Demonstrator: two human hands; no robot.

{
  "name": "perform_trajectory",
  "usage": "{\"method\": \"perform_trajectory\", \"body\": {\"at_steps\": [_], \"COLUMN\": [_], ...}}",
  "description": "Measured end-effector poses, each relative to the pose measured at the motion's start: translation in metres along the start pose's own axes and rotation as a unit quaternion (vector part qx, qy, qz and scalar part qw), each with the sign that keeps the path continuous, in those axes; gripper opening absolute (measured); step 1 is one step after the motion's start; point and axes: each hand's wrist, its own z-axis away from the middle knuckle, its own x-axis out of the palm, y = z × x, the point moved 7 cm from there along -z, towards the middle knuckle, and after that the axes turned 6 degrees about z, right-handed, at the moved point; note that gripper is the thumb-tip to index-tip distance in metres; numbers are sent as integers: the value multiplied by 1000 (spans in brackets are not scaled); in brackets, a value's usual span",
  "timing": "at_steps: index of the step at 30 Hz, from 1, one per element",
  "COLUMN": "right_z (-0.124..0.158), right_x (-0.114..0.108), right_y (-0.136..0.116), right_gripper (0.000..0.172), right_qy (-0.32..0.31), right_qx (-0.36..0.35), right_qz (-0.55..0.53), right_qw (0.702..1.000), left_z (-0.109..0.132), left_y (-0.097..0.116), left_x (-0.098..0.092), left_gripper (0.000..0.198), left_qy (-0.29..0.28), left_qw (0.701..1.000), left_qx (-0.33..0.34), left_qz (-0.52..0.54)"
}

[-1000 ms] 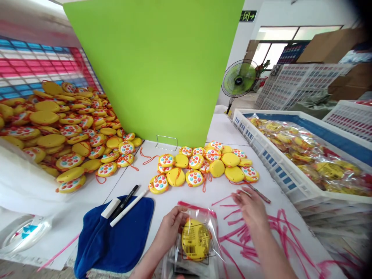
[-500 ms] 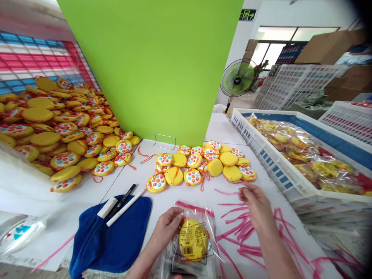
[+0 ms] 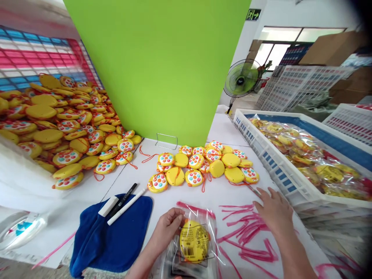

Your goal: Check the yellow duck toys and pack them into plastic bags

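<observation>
My left hand pinches the upper left edge of a clear plastic bag between thumb and fingers. Inside the bag lies a yellow oval toy, its printed back with a barcode facing up. A pink strip runs along the bag's top edge. My right hand is over the table at the right with its fingers spread, gripping nothing. Beside and partly beneath it lie several loose pink strips. Beyond the hands sits a group of yellow toys with coloured buttons, some face down.
A large pile of the same toys fills the left side. A blue cloth carries a black marker and a white pen. At right stands a white crate of bagged toys. A green panel rises behind.
My right hand has moved right, away from the strips' left ends, and its fingers have spread. A pink strip near its fingertips has left its former spot. My left hand still holds the bag.
</observation>
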Motion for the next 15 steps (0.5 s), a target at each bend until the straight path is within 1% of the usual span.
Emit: {"method": "perform_trajectory", "body": {"at_steps": [1,2,3,4,5,6,7,8,9,10,11,12,13,14,15], "right_z": [2,4,8,11,14,16,17,17,17,16,16,16,18,21,25], "right_x": [-3,-3,-2,-1,1,4,9,14,19,23,25,26,27,27,28], "right_y": [-1,-6,-13,-21,-28,-34,-39,-42,-45,-48,-51,-54,-59,-65,-73], "right_gripper": [42,44,45,46,48,50,52,51,46,36,39,40,44,49,53], "right_qy": [-9,-37,-69,-94,-114,-125,-128,-124,-119,-119,-121,-134,-162,-205,-262], "right_qx": [-4,-18,-35,-51,-62,-69,-73,-74,-75,-76,-76,-79,-88,-104,-127], "right_qz": [-57,-152,-261,-355,-409,-421,-399,-359,-317,-283,-267,-266,-272,-287,-312], "right_qw": [998,987,962,929,903,896,905,922,938,949,953,951,945,930,904], "left_z": [0,0,0,0,0,1,1,1,1,1,1,1,1,1,1], "left_y": [1,1,1,2,2,2,2,2,2,1,1,0,-1,-1,-2], "left_x": [0,1,1,1,1,1,1,1,1,0,0,-1,-2,-2,-2], "left_gripper": [42,42,42,41,41,40,40,39,39,38,38,37,37,37,37], "left_qy": [-1,-3,-5,-6,-8,-10,-12,-13,-14,-13,-12,-10,-9,-9,-10], "left_qw": [1000,1000,1000,1000,1000,1000,1000,1000,1000,1000,1000,1000,1000,1000,1000], "left_qx": [-2,-3,-3,-2,-1,0,2,2,3,4,4,5,5,5,6], "left_qz": [2,4,5,5,6,6,7,7,7,5,2,-2,-5,-7,-7]}}
